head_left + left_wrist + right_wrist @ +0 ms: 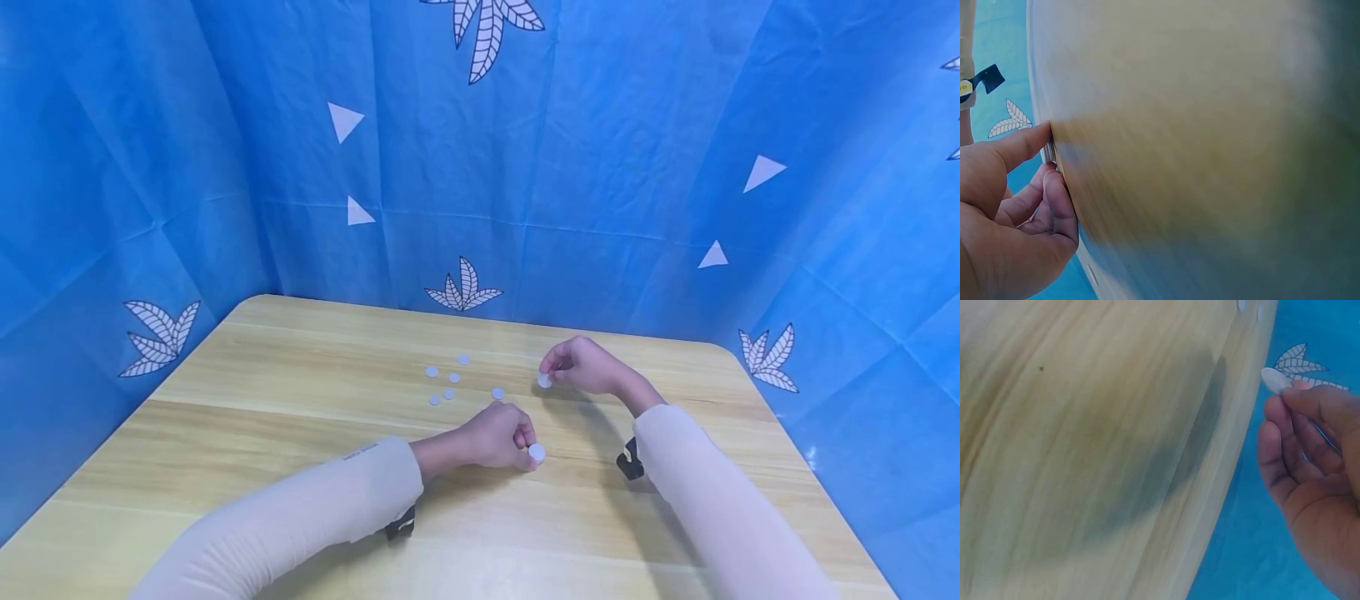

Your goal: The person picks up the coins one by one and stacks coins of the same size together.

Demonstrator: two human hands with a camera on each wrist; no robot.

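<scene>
Near the middle of the wooden table (300, 350), my left hand (498, 435) pinches a small round white disc (536, 452) between thumb and forefinger. The left wrist view shows that piece edge-on between the fingertips (1046, 132), partly hidden by them. Farther back and to the right, my right hand (588, 365) pinches another white disc (544, 380) by its edge. In the right wrist view this disc (1275, 380) sticks out beyond the thumb and forefinger, with the other fingers curled below. A single white disc (498, 393) lies on the table just behind my left hand.
Several more white discs (449, 393) lie scattered on the table to the left of that one. A blue curtain (600, 167) with white leaf and triangle prints hangs behind and beside the table. Dark straps (630, 460) show at both sleeve cuffs.
</scene>
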